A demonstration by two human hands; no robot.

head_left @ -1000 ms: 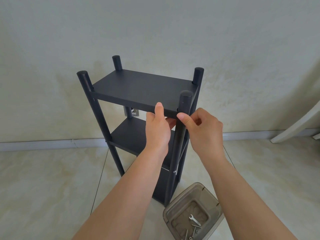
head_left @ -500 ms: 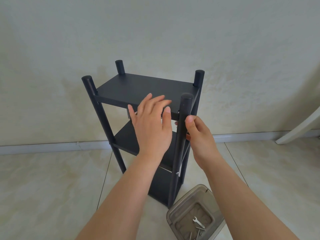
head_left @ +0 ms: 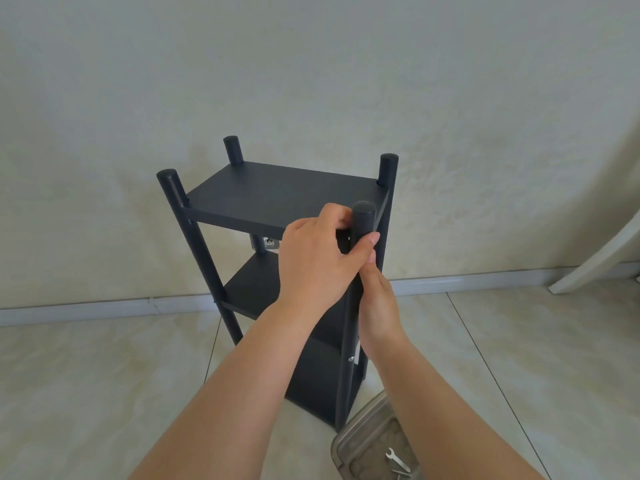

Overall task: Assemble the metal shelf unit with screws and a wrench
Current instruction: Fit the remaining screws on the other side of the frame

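Note:
A black metal shelf unit [head_left: 277, 192] stands upright on the tiled floor against the wall, with three shelves between four round posts. My left hand [head_left: 318, 261] grips the near right post [head_left: 362, 220] just below its top, thumb across the front and fingers behind. My right hand [head_left: 377, 303] holds the same post lower down, directly under the left hand. A silver screw head [head_left: 350, 358] shows on that post further down. A small silver wrench [head_left: 397, 460] lies in a container by the shelf's foot.
A translucent grey plastic container [head_left: 360, 431] with the wrench and some small metal parts sits on the floor at the bottom right, partly behind my right forearm. A white slanted leg [head_left: 595, 261] of some furniture stands at the right edge. A baseboard [head_left: 104, 306] runs along the wall.
My left hand moved from open in front of the top shelf to gripping the near right post. My right hand slid lower down the post. The view shifted slightly.

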